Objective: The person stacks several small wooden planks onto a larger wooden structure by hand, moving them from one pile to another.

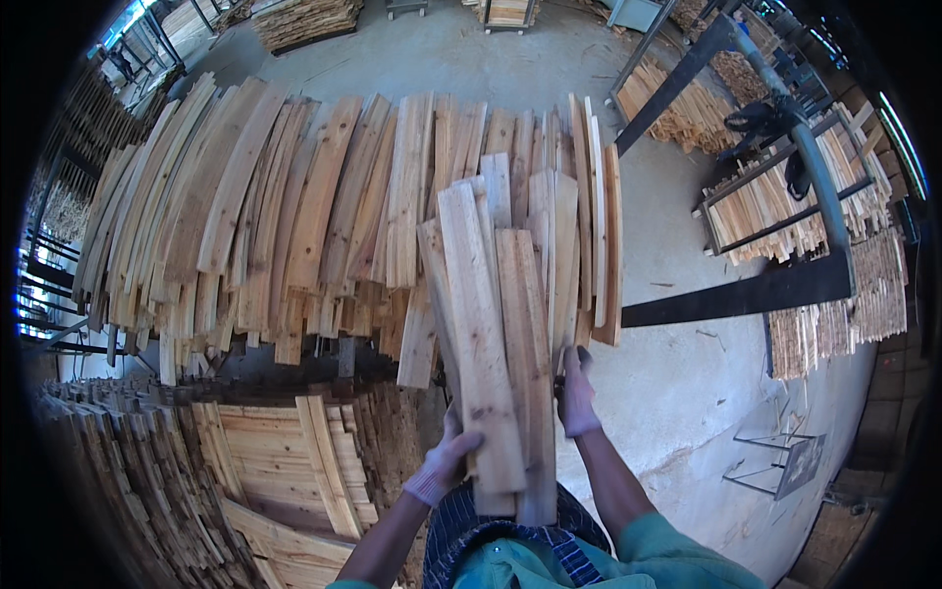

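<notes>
A bundle of several pale wooden slats [496,324] stands on end in front of me, fanning out toward the top. My left hand [444,465], in a light glove, grips the bundle's lower left edge. On the bundle's right side, my right hand [576,394], also gloved, presses flat against the slats. Behind the bundle a wide row of similar slats [294,206] leans side by side on a rack.
A lower stack of planks [265,461] lies at my left. A dark metal frame [785,196] with racks of slats stands at the right on the concrete floor [677,383]. More wood piles [304,20] sit at the far end.
</notes>
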Available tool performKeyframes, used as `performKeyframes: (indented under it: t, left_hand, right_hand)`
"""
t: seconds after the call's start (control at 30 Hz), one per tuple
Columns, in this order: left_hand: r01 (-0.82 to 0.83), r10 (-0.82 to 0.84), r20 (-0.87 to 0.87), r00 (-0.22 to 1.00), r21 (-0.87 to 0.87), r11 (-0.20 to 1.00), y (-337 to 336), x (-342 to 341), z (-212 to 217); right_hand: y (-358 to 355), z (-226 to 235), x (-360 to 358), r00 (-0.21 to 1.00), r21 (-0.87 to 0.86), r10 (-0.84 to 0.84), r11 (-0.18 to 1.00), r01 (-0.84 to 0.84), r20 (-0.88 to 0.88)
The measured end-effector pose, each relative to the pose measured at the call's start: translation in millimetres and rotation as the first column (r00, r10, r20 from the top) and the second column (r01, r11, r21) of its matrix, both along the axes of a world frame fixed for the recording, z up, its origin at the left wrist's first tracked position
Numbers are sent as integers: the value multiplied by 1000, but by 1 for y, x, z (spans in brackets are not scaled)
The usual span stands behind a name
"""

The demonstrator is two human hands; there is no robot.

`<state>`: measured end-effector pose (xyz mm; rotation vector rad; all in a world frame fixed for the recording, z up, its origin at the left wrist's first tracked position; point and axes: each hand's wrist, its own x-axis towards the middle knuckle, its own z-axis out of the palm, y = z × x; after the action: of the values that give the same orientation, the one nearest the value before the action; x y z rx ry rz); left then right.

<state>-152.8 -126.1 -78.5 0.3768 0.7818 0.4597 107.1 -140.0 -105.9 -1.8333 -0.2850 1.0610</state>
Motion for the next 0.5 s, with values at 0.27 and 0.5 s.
performKeyframes:
  t: [0.27, 0.5]
  left_hand:
    - [25, 3, -170, 986, 165, 986, 41, 31, -56]
    - [-57, 108, -212, 971, 236, 970, 63, 13, -69]
  right_hand:
    - [18, -60, 15, 605, -379, 514, 857, -348, 608]
    - [3, -25, -18, 948, 356, 194, 930, -95, -254]
